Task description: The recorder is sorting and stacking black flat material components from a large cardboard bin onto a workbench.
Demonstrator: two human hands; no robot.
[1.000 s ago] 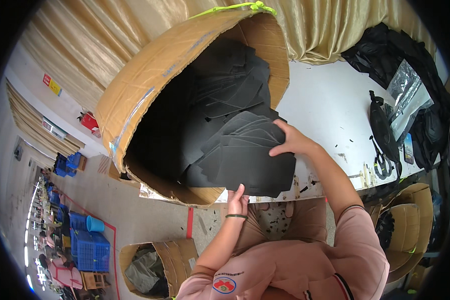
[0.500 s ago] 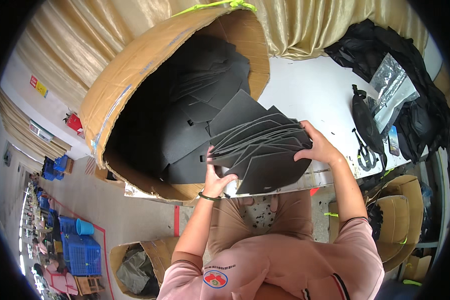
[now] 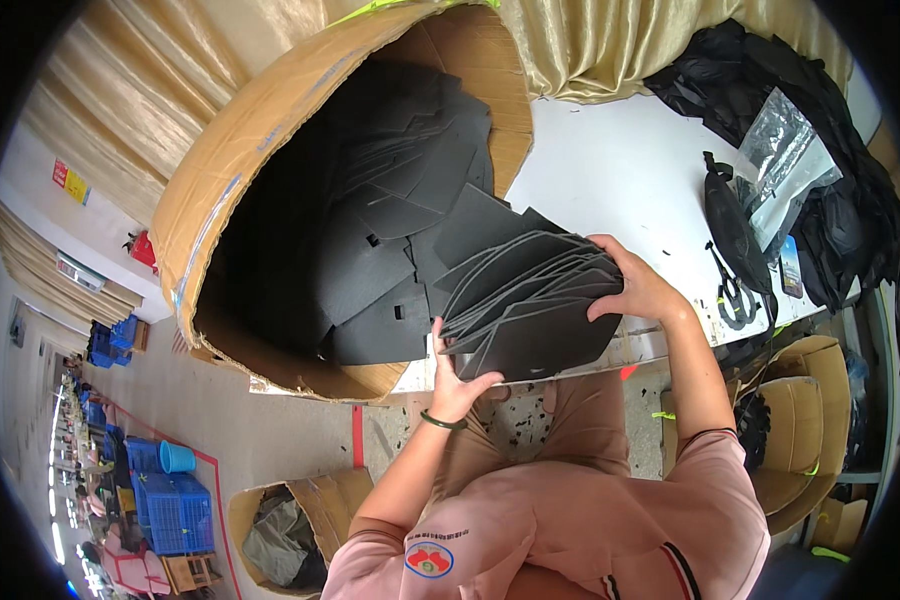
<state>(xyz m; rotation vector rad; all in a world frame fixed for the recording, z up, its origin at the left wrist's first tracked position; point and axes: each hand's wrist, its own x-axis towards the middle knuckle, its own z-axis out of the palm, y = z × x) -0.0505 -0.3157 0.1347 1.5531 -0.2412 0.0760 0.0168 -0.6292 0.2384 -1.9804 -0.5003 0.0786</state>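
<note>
- Both hands clamp a fanned stack of black foam sheets point(image 3: 530, 310) from opposite ends, holding it just above the near edge of the white table point(image 3: 610, 180).
- Left hand point(image 3: 457, 375) grips the stack's lower left corner, thumb curled over the front sheet, fingers behind and out of sight.
- Right hand point(image 3: 635, 285) closes over the stack's upper right edge, fingers bent around the sheet ends, palm pressing down.
- Just left of the grip, a large cardboard box point(image 3: 270, 150) lies tipped on its side, with more black sheets point(image 3: 390, 230) piled loosely inside, some touching the held stack.
- Well right of the right hand, black bags point(image 3: 770, 100) and a clear plastic wrapper point(image 3: 785, 150) lie on the table.
</note>
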